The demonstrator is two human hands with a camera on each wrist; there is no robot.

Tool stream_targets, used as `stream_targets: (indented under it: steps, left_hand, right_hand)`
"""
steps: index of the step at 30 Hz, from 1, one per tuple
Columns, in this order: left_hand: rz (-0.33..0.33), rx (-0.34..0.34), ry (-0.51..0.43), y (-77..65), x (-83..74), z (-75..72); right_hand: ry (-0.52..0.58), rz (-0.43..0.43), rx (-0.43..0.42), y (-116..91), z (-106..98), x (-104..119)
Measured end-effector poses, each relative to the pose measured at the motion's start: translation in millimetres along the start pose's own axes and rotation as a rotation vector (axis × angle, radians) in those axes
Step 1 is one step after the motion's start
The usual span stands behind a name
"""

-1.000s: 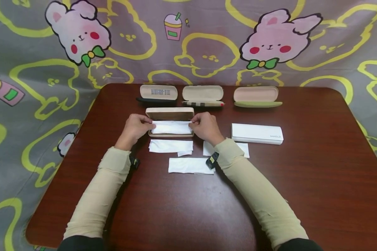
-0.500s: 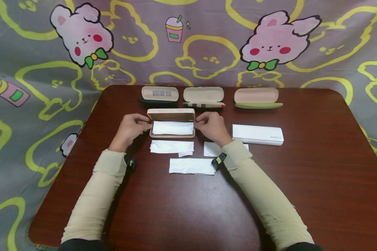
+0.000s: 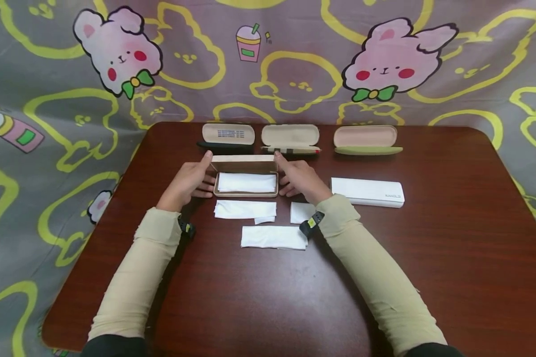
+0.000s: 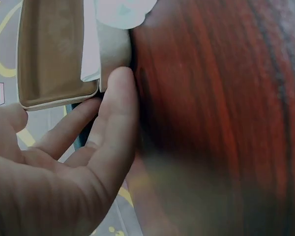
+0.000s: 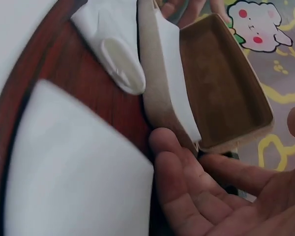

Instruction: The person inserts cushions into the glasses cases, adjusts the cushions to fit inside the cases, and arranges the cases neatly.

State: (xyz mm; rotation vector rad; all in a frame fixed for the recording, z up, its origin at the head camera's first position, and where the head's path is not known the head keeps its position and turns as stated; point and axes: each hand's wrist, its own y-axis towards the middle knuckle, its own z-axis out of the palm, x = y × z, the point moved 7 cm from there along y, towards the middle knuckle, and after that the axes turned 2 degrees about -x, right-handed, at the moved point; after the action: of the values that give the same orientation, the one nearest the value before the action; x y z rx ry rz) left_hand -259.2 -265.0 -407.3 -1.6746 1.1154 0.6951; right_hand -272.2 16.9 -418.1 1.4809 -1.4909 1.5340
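A beige glasses case [image 3: 243, 163] stands with its lid raised, brown inside. In its base lies a folded white cloth [image 3: 246, 182]. My left hand [image 3: 187, 179] is at the case's left end, thumb up by the lid's corner and fingers low beside the base. At the opposite end, my right hand [image 3: 301, 179] has the same pose, its thumb by the lid's other corner. In the left wrist view a fingertip of the left hand [image 4: 78, 162] meets the base's end. The right wrist view has the right hand's [image 5: 211, 196] fingertips against the base. Neither hand grips the case.
Nearer me lie three folded white cloths, a left one [image 3: 238, 209], a front one [image 3: 272, 237] and a right one [image 3: 300, 212] partly under the right wrist. A white case [image 3: 367, 192] sits right. Three opened cases, black [image 3: 229, 134], plaid [image 3: 290, 135] and yellow-green [image 3: 366, 136], line the back.
Both hands have let go of the cloth's ends and moved outward to the case's ends. Their thumbs have since risen to the lid's corners. The cloth stays in the base.
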Motion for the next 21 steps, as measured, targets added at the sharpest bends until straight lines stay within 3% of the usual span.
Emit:
stream_targets:
  steps: [8,21]
  left_hand:
    - [-0.010,0.015,-0.044,3.9,0.2,2.3]
    - [0.001,0.100,-0.114,0.0,1.0,3.2]
  right_hand:
    - [-0.003,-0.007,-0.023,0.8,0.9,3.1]
    - [0.116,0.016,0.047,4.8,-0.1,-3.1]
